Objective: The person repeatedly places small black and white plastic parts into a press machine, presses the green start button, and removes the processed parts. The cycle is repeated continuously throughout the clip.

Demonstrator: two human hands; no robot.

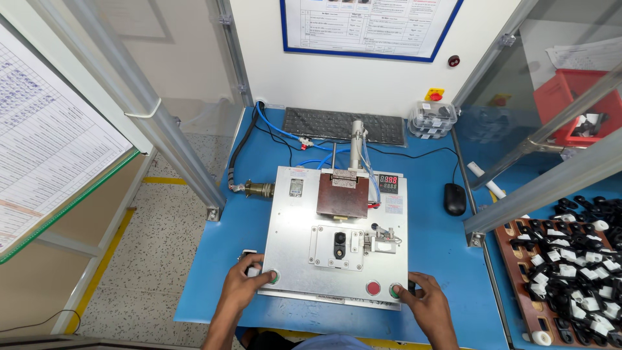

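We rest our left hand (pixel 243 285) on the left green button (pixel 274 277) and right hand (pixel 424 304) on the right green button (pixel 393 290), fingers loosely curled, grasping nothing, the black part (pixel 339 243) seated on the fixture plate (pixel 304 214) midway between them.

Keyboard (pixel 343 126), mouse (pixel 455 198), red bin (pixel 573 104) behind.

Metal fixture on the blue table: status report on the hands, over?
Left hand on left green button. Right hand at right green button. Small black part seated in fixture. Nothing in the way.

Two green round buttons (pixel 274 277) (pixel 394 290) at the metal fixture plate's (pixel 298 253) front corners
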